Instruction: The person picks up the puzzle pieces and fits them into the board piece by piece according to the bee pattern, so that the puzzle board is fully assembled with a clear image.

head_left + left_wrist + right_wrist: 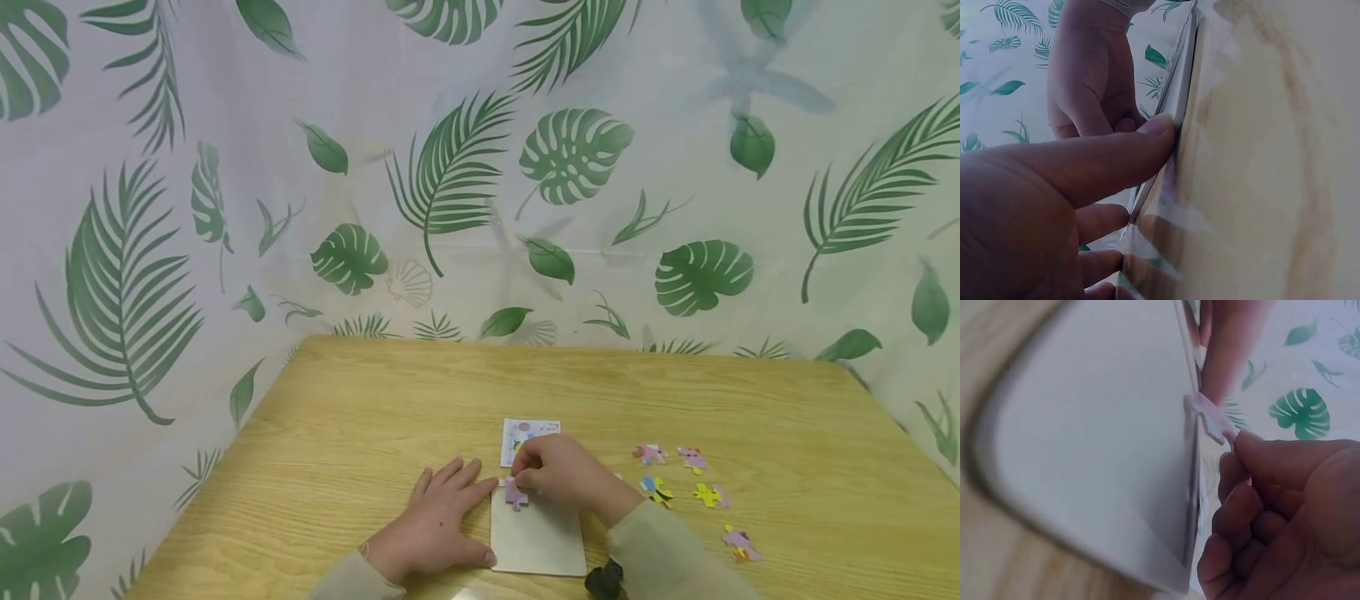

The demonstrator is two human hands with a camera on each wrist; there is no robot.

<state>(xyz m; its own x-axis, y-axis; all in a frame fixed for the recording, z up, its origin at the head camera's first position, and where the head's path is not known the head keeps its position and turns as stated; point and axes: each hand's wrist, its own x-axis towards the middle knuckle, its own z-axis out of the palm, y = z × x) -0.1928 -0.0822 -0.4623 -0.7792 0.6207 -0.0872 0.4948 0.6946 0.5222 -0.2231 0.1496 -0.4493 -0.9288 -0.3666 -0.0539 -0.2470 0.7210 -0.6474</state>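
A pale, blank puzzle board [538, 546] lies on the table in front of me. My right hand [562, 473] pinches a pink jigsaw piece [514, 493] between thumb and index finger, over the board's upper left corner. In the right wrist view the piece [1213, 419] is tilted, its far end at the board's raised edge. My left hand [441, 527] lies flat with fingers spread beside the board. Its thumb [1157, 127] and index finger touch the board's left edge. Part of a small picture card [517, 432] behind the board is covered by the right hand.
Several loose jigsaw pieces lie right of the board, among them a pink one [692, 459], a blue and yellow one [657, 490] and a yellow one [708, 495]. A black object [604, 579] sits by the right sleeve. A leaf-patterned curtain [465, 250] stands behind the wooden table [360, 417].
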